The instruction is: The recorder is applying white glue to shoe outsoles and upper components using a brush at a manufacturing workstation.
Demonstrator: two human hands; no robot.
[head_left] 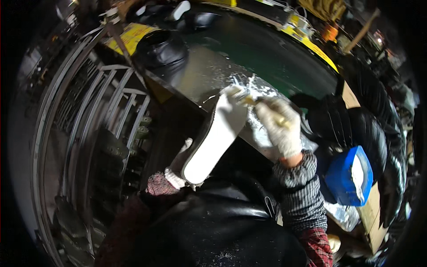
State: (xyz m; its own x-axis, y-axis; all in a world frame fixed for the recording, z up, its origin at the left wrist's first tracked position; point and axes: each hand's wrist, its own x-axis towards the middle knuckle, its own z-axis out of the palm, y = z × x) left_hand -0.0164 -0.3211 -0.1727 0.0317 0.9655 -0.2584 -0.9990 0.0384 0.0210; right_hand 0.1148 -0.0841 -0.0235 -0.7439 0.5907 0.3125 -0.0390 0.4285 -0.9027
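A piece of dark footwear, probably a boot, is tilted with its long white sole (213, 142) facing up. My left hand (175, 177), in a light glove, holds it from the left and below near the lower end; the thumb shows beside the edge, while most fingers are hidden. My right hand (282, 124), in a whitish glove, is closed around a brush (244, 97) blurred by motion. The brush's end is at the upper tip of the sole, where it seems to touch. White smears (262, 131) cover the bench top just behind.
A dark workbench (204, 66) stretches ahead, with a shiny black item (162, 53) at its left edge. Metal rack bars (106, 89) stand on the left. At right are a blue cut-open container (349, 175) with white matter inside and shiny black items (367, 133).
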